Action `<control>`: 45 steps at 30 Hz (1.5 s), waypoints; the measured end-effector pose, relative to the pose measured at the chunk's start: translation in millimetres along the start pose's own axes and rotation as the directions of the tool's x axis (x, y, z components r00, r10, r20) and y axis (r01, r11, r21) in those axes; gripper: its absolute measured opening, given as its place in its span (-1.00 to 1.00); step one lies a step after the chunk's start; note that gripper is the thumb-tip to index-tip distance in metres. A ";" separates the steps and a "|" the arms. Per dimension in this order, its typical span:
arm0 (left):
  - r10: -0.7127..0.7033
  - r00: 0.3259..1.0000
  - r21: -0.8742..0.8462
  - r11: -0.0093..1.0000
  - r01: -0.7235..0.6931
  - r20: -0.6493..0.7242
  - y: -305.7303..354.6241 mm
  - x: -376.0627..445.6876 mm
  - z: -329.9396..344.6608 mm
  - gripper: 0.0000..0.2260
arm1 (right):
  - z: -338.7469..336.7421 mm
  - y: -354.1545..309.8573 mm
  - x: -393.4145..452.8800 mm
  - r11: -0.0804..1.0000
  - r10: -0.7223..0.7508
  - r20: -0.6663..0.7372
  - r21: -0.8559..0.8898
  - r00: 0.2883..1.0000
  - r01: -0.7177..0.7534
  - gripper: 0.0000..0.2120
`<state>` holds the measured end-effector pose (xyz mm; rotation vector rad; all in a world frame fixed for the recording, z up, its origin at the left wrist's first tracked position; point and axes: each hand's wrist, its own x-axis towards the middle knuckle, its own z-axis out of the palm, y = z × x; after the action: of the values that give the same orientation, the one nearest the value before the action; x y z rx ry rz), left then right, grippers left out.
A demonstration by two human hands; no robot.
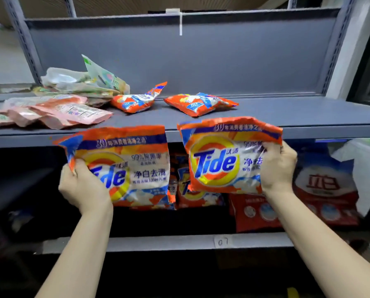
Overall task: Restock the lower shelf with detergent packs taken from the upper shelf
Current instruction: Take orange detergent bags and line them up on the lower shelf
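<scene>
Upper shelf retains two flat-lying Tide packs, long axes left-right. Lower shelf already holds upright packs. Left hand and right hand, well apart, each pinch one Tide pack upright before the lower opening, print facing the viewer. Risk: edge-only grips probably let the pliable packs sag, slip, or topple standing stock.

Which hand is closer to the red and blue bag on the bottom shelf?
Right. The right hand is just left of the red and blue bag; the left hand is far off left.
</scene>
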<state>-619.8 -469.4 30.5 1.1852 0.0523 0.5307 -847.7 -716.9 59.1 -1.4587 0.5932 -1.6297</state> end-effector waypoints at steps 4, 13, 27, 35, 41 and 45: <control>-0.011 0.998 0.055 0.998 0.008 0.057 -23.8 -23.4 -10.2 -0.79 | 3.8 35.5 -14.1 0.990 0.112 0.102 -0.094 0.989 -0.102 -0.64; -0.312 0.942 0.187 0.939 0.287 0.120 -123.8 -10.8 2.0 -0.88 | 24.5 114.5 -22.5 0.788 0.569 -0.095 -0.222 0.817 -0.574 -0.79; -0.420 0.873 0.188 0.905 0.382 0.249 -213.2 8.6 34.3 -0.83 | 66.1 190.3 -37.4 0.772 0.635 -0.026 -0.009 0.772 -0.635 -0.76; -0.327 0.914 0.519 0.839 0.165 0.238 -229.9 11.3 28.4 -0.58 | 81.6 216.3 -50.2 0.826 0.508 0.215 -0.395 0.834 -0.401 -0.88; -0.176 0.867 0.752 0.596 -0.283 0.466 -216.4 -22.7 4.2 -0.25 | 74.0 202.2 -54.1 0.767 0.219 0.357 -0.638 0.908 0.066 -0.29; -0.131 0.629 0.609 0.458 -0.648 0.767 -210.0 -51.3 -11.3 -0.09 | 59.1 191.6 -90.3 0.454 0.059 0.474 -0.796 0.879 0.399 -0.41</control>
<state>-591.4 -537.7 -173.0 2.4197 -0.7154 0.2461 -741.7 -732.4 -132.9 -2.6631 1.1472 -1.0078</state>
